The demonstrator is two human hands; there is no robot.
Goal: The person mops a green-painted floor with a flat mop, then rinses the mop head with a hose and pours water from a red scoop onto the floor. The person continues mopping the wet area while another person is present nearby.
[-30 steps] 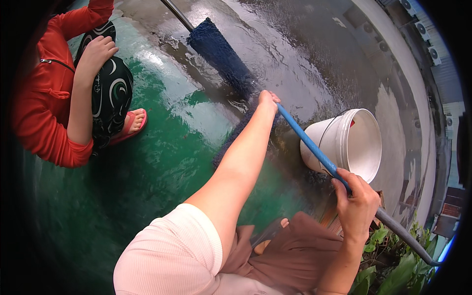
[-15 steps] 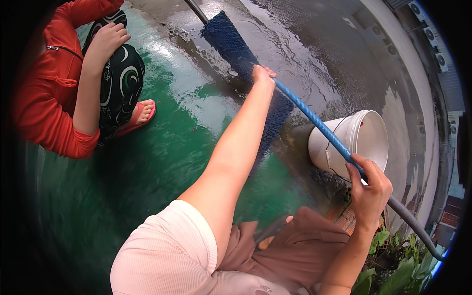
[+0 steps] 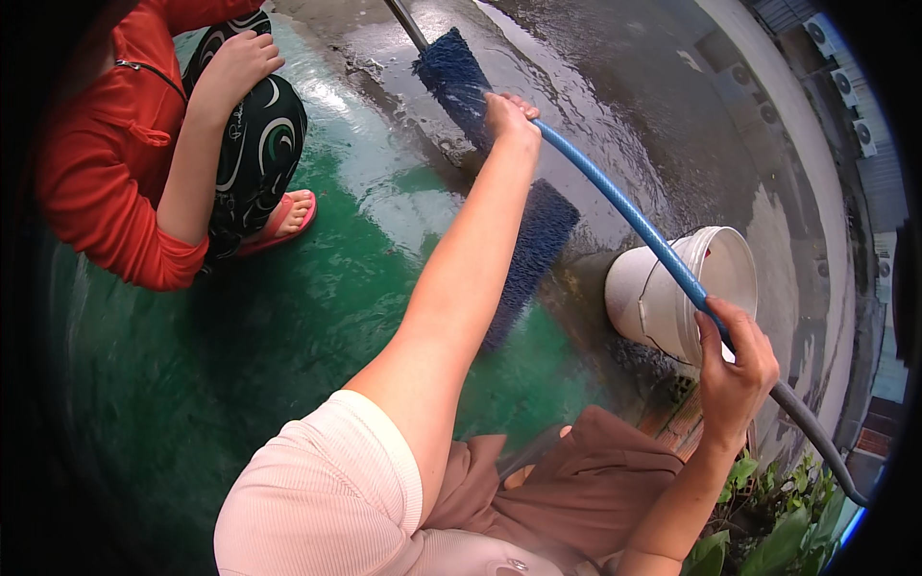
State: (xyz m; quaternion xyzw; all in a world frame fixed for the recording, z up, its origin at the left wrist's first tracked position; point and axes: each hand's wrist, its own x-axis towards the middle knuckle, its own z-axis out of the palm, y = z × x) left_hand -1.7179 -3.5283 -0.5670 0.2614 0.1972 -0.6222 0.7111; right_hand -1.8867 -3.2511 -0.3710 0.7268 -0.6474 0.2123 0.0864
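Note:
A blue hose stretches between my hands, turning grey past my right hand. My left hand, arm stretched far out, is closed around the hose's far end. Spray blurs the air by it, over a blue shaggy piece that meets a metal pole. Nearer lies another blue shaggy stretch, partly behind my left forearm; I cannot tell whether the two are joined. My right hand pinches the hose between thumb and fingers, just in front of a white bucket.
On the left crouches a person in a red jacket and pink flip-flops, one hand on the knee. Wet green floor meets wet grey concrete. Leafy plants grow beside bricks at the lower right.
My left hand with the hose end has moved slightly farther away. My right hand has shifted a little right and down, and the hose bows more.

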